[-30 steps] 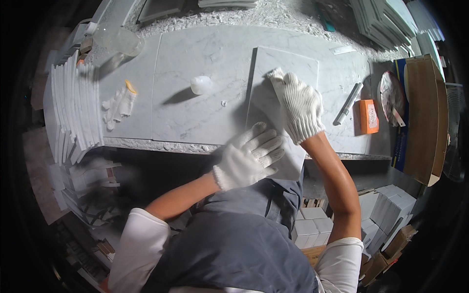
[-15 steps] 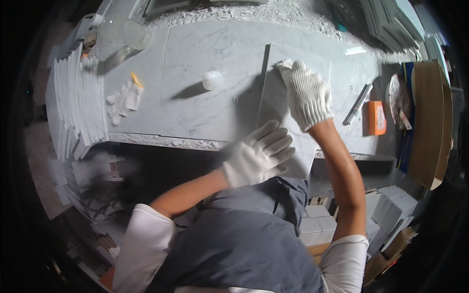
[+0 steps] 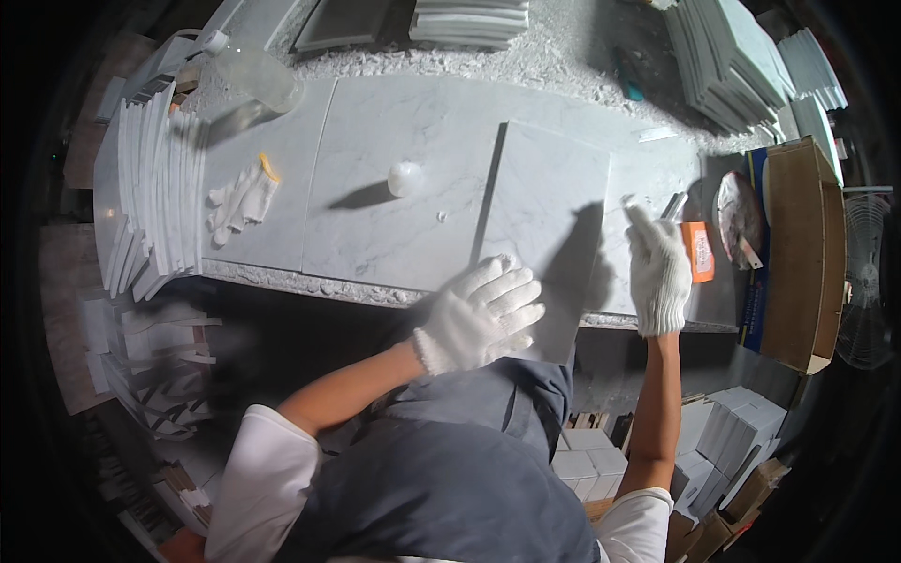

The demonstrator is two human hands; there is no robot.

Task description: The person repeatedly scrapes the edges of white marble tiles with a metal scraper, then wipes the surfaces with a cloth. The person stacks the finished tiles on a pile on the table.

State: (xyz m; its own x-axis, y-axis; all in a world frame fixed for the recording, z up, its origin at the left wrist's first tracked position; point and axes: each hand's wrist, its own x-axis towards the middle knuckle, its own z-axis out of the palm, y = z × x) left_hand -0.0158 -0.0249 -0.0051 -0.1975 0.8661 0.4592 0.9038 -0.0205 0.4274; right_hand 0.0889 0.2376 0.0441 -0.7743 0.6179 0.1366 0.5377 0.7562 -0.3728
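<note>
Left hand (image 3: 481, 317), white knit glove, grip spread wide, fingers flat on the near left corner of a white marble tile (image 3: 544, 225). Nothing pinched, just pressing on top. Right hand (image 3: 657, 272), same kind of glove, fingers loosely together and pointing up, at the tile's right edge; cannot tell if it touches the tile or only the tabletop (image 3: 394, 169) beside it. Tile lies flat on the marble tabletop, its near end hanging over the front edge toward the person.

Around: small white rounded lump (image 3: 405, 178) left of the tile, well apart. Spare pair of white gloves (image 3: 242, 199) farther left. Tiles standing on edge in a row (image 3: 150, 188) at the left end. Clear plastic bottle (image 3: 258, 75) at the far left corner. Orange box (image 3: 697, 250) just right of the right hand, with a cardboard box (image 3: 798, 253) beyond it. Stacked tiles (image 3: 732, 56) at the far right. Nothing lies between the hands and the tile.
</note>
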